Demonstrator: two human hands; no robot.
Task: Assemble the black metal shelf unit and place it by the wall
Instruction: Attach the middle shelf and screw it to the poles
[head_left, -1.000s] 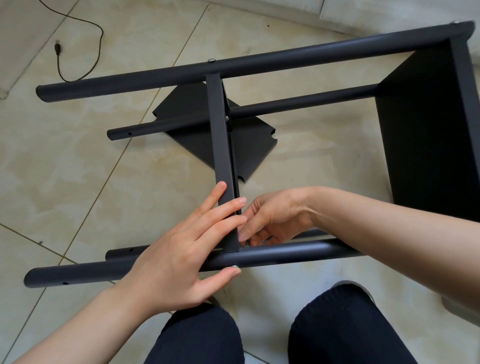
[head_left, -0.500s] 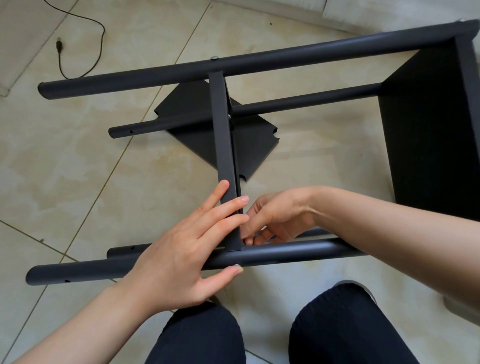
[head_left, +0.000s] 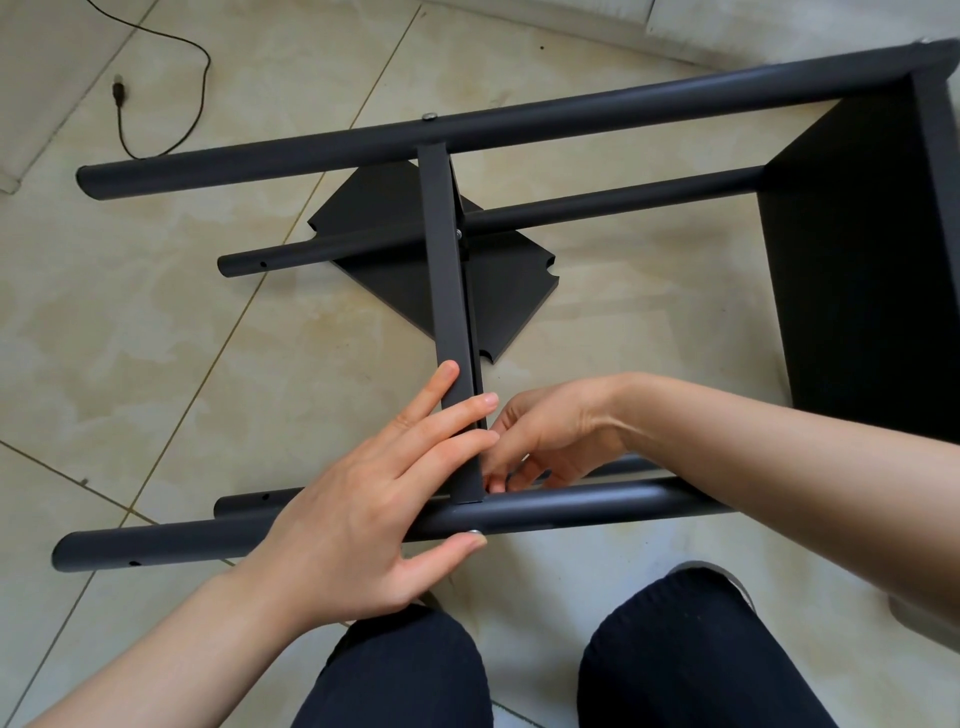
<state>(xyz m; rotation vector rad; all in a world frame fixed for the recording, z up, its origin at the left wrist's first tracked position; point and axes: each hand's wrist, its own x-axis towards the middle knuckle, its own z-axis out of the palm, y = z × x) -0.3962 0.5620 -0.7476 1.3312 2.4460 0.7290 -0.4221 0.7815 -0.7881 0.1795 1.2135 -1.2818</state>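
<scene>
Shelf frame (head_left: 519, 124) lying on its side on the tiled floor (head_left: 156, 338), half assembled.
Left hand (head_left: 363, 499) rests straight fingers (head_left: 457, 410) across the middle shelf panel's edge (head_left: 447, 291), thumb under the near post (head_left: 571, 506). Right hand (head_left: 556, 431) curls behind that panel, fingertips (head_left: 496, 480) at its joint with the post; what they pinch is hidden.

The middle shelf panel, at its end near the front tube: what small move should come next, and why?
Probably tighten the screw in the front tube. The left hand lies flat on the middle shelf panel, thumb beside the screw head, and the right hand reaches behind that joint; what it holds is hidden.
</scene>
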